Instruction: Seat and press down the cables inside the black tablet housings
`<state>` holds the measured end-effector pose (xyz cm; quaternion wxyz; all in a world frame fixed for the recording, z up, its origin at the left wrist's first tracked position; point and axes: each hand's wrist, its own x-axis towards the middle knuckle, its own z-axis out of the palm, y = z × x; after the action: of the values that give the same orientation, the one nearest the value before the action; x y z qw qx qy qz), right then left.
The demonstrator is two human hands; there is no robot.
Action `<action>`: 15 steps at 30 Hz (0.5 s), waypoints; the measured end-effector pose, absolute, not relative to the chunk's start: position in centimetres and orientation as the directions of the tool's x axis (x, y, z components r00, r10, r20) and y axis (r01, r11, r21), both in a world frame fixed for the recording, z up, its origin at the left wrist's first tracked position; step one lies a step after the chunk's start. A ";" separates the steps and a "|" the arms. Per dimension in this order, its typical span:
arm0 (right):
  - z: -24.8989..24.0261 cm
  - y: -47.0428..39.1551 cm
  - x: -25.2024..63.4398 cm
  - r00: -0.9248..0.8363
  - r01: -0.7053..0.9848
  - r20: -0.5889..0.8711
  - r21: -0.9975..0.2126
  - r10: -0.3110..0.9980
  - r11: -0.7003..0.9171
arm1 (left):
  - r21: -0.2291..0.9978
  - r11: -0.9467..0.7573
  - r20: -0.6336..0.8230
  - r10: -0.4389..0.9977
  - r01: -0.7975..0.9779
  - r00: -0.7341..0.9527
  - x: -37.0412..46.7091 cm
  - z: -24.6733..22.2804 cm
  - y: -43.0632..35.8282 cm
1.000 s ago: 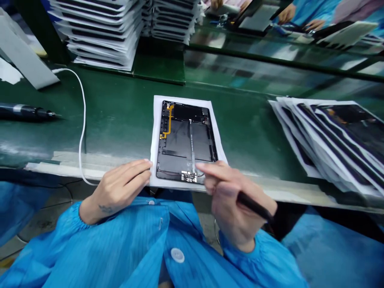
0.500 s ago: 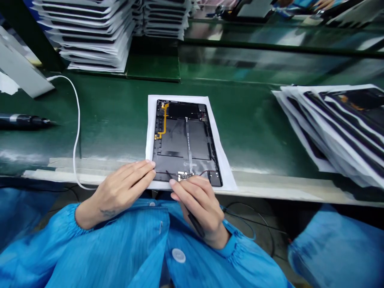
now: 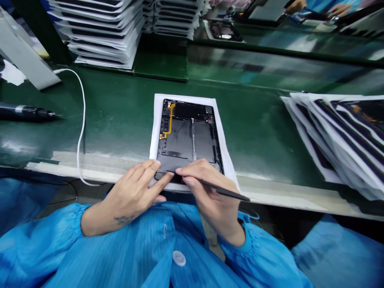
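Observation:
An opened tablet (image 3: 180,140), its dark inside and an orange flex cable (image 3: 171,120) showing, lies on a white sheet (image 3: 229,160) at the bench's front edge. My left hand (image 3: 135,192) rests with stretched fingers on its near left corner, the index finger reaching along the near edge. Pinched in my right hand (image 3: 213,196) is a slim pair of black tweezers (image 3: 228,192), tip pointing left to the tablet's near edge by my left index fingertip. The tweezers' tip is hard to make out, and my right hand covers the tablet's near right part.
Sheet-wrapped stacks (image 3: 105,36) stand at the back left. More tablet parts between white sheets (image 3: 336,140) lie fanned on the right. A dark electric screwdriver (image 3: 27,113) and a white cable (image 3: 82,120) are on the left. Across the bench, another person's hands (image 3: 340,10) show.
My right hand has turned, so the tweezers' rear end now points right instead of down toward me. My left index finger has stretched inward along the near edge. The view has shifted slightly.

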<state>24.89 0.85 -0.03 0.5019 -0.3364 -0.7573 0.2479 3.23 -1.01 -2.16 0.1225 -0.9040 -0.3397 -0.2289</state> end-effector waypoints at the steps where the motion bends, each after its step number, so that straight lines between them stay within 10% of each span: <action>1: 0.0 1.0 24.8 -0.285 0.253 0.608 -0.698 0.741 0.670 | -0.054 -0.736 0.505 0.563 0.675 0.654 3.1 -2.3 -1.1; 9: -2.8 -1.0 25.9 -0.529 0.436 0.680 -0.296 0.508 0.850 | 0.133 -0.762 0.568 0.582 0.633 0.582 2.3 -2.3 -1.0; 15: -4.5 -2.1 26.3 -0.436 0.531 0.704 -0.302 0.561 0.792 | 0.100 -0.758 0.578 0.572 0.645 0.582 2.7 -2.4 -1.0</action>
<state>26.33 -2.14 -4.46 0.4219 -0.3221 -0.8473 0.0177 2.67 -0.95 -2.41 0.0603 -0.8874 -0.3427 -0.3024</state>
